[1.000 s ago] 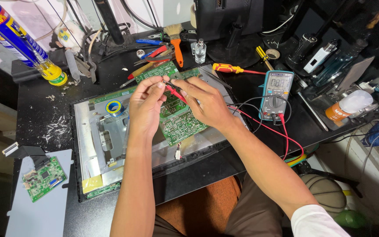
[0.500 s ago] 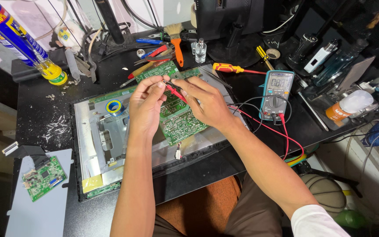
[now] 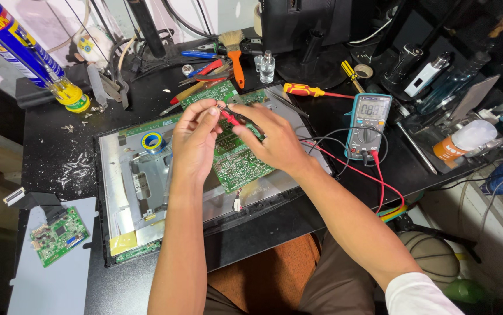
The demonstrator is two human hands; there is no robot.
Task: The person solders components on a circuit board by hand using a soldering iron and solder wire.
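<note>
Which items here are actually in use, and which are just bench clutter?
In use:
- left hand and right hand, pinching the red probe
- green circuit board on the metal panel
- multimeter, leads plugged in

Lying about:
- spray can
- orange-handled brush
- red-and-yellow screwdriver
- small glass bottle
- small green board
- blue tape roll

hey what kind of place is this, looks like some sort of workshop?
Most likely an electronics repair bench. A green circuit board lies on an opened flat panel, both hands hold test probes to it, a digital multimeter sits beside it, and screwdrivers and a brush lie about.
</note>
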